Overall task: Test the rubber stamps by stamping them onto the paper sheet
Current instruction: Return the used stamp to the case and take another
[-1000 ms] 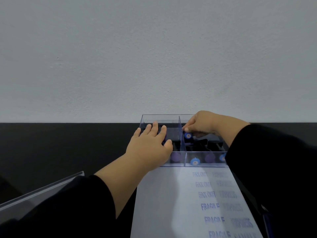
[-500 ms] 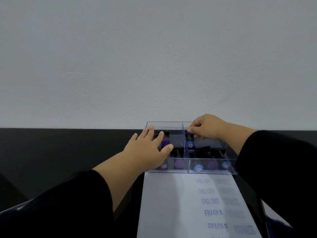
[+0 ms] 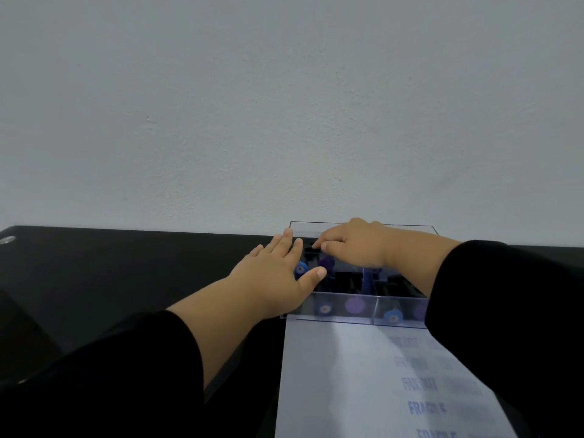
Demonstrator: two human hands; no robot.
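A clear plastic box [image 3: 339, 317] with a middle divider stands at the back of the black table, and stamps with blue [image 3: 324, 308] and purple [image 3: 354, 305] knobs lie in it. My left hand [image 3: 278, 276] rests flat on the box's left side, fingers straight, next to a blue-knobbed stamp [image 3: 300, 268]. My right hand [image 3: 357, 248] reaches across into the left compartment, above a purple-knobbed stamp [image 3: 327, 262]. Its curled fingertips pinch a black stamp body [image 3: 311, 246] at the back. The white paper sheet [image 3: 341, 374] lies in front of the box with blue FRAGILE prints [image 3: 426, 407].
The black table [image 3: 126, 273] runs left from the box to a plain grey wall [image 3: 284, 121] right behind it. My black sleeves cover the near left and the right edge of the paper.
My right hand has moved from the right compartment, past the divider, to the back of the left compartment. My left hand stays on the box. The view has shifted left.
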